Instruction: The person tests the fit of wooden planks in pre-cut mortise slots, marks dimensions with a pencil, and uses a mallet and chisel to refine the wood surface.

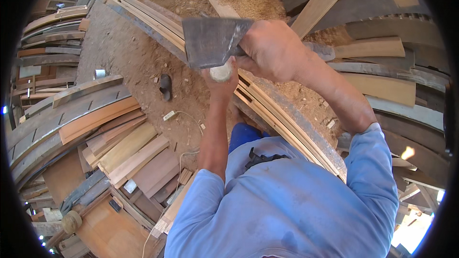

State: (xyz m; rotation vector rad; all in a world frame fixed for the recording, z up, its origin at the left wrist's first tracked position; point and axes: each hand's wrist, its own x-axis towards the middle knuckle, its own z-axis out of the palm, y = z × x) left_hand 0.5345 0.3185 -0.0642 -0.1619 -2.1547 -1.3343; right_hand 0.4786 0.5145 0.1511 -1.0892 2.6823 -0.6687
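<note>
My right hand (275,50) is closed around the handle of a hatchet (210,42), whose broad dark metal head is raised just above my left hand. My left hand (221,86) wraps around an upright chisel (221,72). Only its pale round butt shows, and the blade is hidden below my fist. Beneath both hands, long light wooden strips (275,113) run diagonally side by side on a grey beam (330,155). Dark rectangular slots show in the strips just right of my left hand.
Stacked boards (138,155) lie at the left, with a round wooden mallet head (71,221) lower down. A dark sandal (165,87) and a white socket block (169,115) with a cable lie on the dirt floor. More planks (382,88) fill the right side.
</note>
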